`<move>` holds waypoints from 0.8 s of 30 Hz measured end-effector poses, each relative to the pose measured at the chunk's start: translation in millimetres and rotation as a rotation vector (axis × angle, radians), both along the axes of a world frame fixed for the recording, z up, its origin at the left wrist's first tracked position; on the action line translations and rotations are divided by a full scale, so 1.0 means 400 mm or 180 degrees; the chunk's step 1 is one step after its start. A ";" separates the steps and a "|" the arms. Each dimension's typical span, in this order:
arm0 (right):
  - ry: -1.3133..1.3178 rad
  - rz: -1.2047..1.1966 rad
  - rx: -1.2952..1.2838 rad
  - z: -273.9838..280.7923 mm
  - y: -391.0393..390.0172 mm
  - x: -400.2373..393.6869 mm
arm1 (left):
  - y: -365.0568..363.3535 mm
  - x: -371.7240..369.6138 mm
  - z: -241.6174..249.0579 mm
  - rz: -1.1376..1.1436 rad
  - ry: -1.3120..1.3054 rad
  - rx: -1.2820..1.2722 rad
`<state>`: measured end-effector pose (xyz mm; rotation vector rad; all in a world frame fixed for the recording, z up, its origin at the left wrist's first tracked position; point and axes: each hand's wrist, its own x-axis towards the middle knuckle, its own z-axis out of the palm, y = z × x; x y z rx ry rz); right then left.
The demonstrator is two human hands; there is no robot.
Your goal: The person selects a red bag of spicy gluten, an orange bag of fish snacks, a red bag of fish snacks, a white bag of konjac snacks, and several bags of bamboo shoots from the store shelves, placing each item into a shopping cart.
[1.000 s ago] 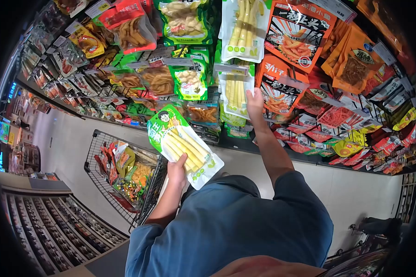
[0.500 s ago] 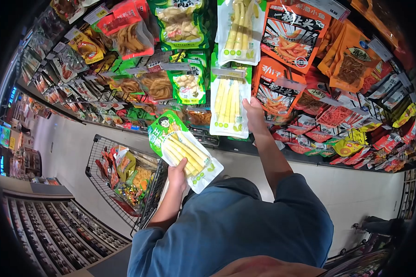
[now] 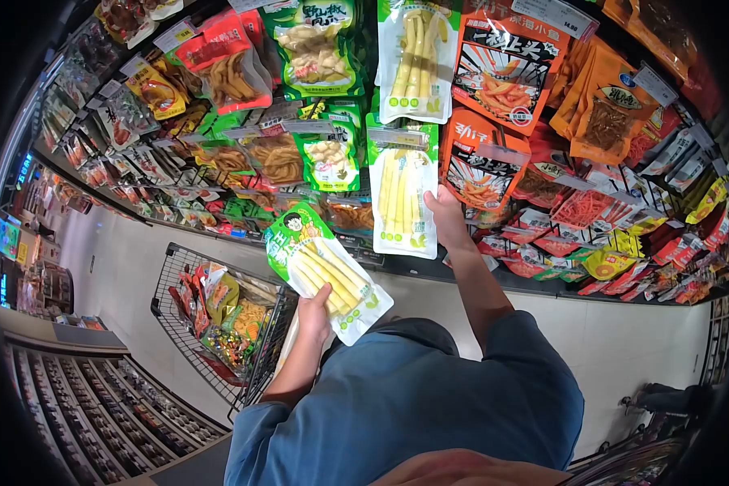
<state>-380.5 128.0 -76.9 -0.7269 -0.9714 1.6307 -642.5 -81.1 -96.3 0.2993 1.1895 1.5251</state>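
My left hand is closed on the lower part of a green-and-white bag of pale bamboo shoots, thumb across its front. That bag is tilted and held low in front of my body. At the shelf, my right hand grips the right edge of a similar bamboo shoot bag, which hangs upright in the rack behind a price tag holder. Its fingers are partly hidden behind the bag. Directly above hangs another bamboo shoot bag.
Orange snack bags hang to the right, green-and-white bags to the left. A wire shopping cart holding several packaged snacks stands on the floor at my left. Rows of shelving are at lower left. Another person's legs show at far right.
The view has shifted slightly, so the rack sits a little lower. My right hand and the bag it grips are slightly lower. My left hand keeps its bag, almost unmoved.
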 end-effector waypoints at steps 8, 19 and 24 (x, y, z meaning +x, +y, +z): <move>-0.0172 -0.0157 -0.0159 0.036 -0.064 0.008 | 0.003 -0.011 -0.003 -0.0024 0.0178 0.0030; 0.0964 0.1064 -0.0616 0.066 -0.186 0.000 | 0.011 -0.027 -0.006 -0.0087 0.0285 0.0022; 0.1015 0.1251 -0.0912 0.037 -0.191 -0.041 | 0.017 -0.003 0.016 -0.0290 0.0247 -0.0092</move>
